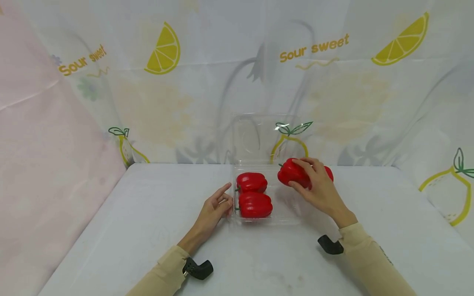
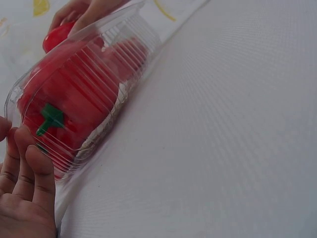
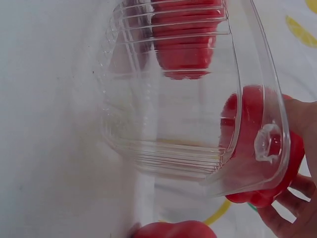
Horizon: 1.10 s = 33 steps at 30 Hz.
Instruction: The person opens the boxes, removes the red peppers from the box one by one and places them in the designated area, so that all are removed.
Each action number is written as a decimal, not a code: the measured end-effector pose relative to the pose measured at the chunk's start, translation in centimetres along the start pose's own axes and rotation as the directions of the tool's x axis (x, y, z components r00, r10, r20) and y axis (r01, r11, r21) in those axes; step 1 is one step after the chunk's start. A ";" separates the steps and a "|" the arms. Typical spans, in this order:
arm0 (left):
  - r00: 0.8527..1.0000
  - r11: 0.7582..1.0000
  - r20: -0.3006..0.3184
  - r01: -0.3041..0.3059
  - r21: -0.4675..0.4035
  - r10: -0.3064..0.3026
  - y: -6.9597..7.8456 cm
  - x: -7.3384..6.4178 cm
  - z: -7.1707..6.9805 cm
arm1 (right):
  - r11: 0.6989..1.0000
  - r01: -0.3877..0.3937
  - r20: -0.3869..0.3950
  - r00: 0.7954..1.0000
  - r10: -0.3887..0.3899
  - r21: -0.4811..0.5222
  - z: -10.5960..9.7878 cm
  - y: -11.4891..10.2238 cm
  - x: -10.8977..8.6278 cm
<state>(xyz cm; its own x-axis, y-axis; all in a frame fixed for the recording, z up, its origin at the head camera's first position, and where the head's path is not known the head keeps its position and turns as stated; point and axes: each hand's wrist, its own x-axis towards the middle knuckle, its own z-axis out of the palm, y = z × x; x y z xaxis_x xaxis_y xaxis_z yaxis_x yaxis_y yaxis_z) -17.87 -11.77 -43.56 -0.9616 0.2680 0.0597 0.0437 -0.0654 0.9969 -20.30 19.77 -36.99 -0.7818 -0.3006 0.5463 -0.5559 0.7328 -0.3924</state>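
A clear plastic clamshell box lies open on the table, its see-through lid raised at the back. Two red bell peppers sit in the box's left half, one behind the other, green stems pointing left. My right hand grips another red bell pepper over the back right of the box, fingers over its top and thumb at the near side. Against the box's left wall rests my left hand; its fingertips touch the clear plastic near the rim.
Beyond my right hand, a further red bell pepper is partly hidden; in the right wrist view that pepper shows outside the box. A white cloth covers the table. Behind it hangs a fruit-printed curtain.
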 end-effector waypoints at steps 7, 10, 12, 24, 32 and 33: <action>1.000 1.000 -0.003 0.003 -0.004 -0.003 0.0 0.0 0.0 | 1.000 -0.027 -0.005 1.000 0.027 0.007 -0.4 0.4 0.0; 1.000 1.000 0.000 0.002 -0.003 -0.002 0.0 0.0 0.0 | 0.999 -0.037 -0.013 0.999 0.037 0.015 -0.8 0.5 0.1; 1.000 1.000 0.002 -0.001 0.000 0.001 0.0 0.0 0.0 | 0.999 -0.043 -0.021 0.999 0.044 0.023 -1.0 0.6 0.1; 1.000 1.000 0.002 0.000 -0.002 0.000 0.0 0.0 0.0 | 0.996 -0.080 -0.048 0.996 0.081 0.041 -2.1 1.2 0.0; 1.000 1.000 0.010 -0.011 -0.005 0.011 -0.1 0.0 -0.1 | 0.986 -0.158 -0.031 0.987 0.160 0.059 -2.9 1.4 0.0; 1.000 1.000 0.010 -0.013 -0.005 0.013 -0.1 0.0 -0.1 | 0.983 -0.170 -0.028 0.985 0.172 0.062 -3.1 1.5 0.0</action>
<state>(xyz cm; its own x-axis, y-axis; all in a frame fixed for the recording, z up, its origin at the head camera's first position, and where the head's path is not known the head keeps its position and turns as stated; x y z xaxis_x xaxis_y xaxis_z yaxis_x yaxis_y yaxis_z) -17.92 -11.81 -43.67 -0.9581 0.2770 0.0730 0.0547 -0.0732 0.9958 -20.21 22.74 -35.32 -0.8578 -0.1527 0.4908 -0.4310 0.7341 -0.5247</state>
